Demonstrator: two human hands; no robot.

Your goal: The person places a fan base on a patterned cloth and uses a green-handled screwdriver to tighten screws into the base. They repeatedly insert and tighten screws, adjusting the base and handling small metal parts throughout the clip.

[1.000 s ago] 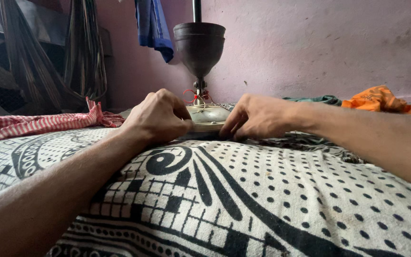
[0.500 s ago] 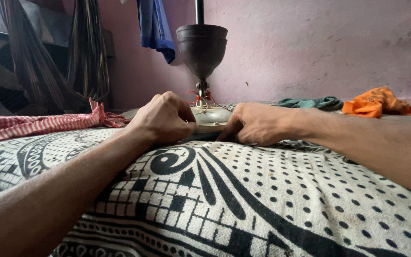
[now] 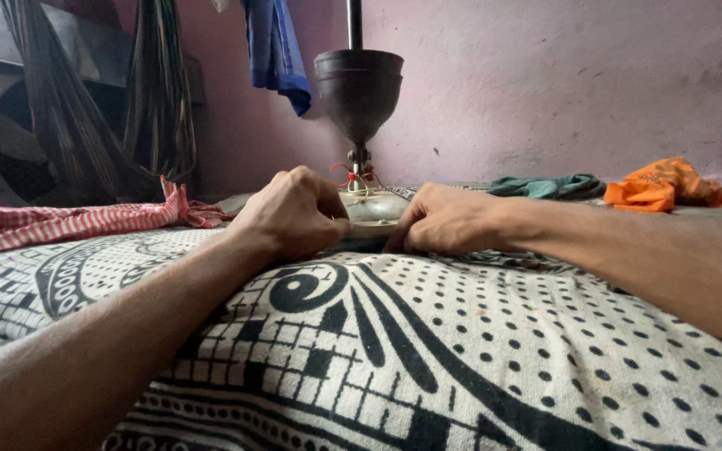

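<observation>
A ceiling fan motor (image 3: 374,209) with a pale rounded housing lies on a black-and-white patterned cloth (image 3: 428,351). Its rod rises to a dark metal canopy cup (image 3: 359,90), with red wires (image 3: 349,173) at the stem. My left hand (image 3: 292,214) grips the housing's left rim with curled fingers. My right hand (image 3: 447,220) grips the right rim, fingers pressed down at its edge. The lower part of the housing is hidden behind the cloth's hump and my hands.
A red-and-white striped cloth (image 3: 77,220) lies at the left. A green cloth (image 3: 545,184) and an orange cloth (image 3: 663,184) lie at the back right by the pink wall (image 3: 561,83). A blue garment (image 3: 276,50) and dark straps (image 3: 68,108) hang behind.
The view has shifted slightly, so the fan and both hands sit a little lower and further right in the frame. Both hands keep their hold on the housing rim.
</observation>
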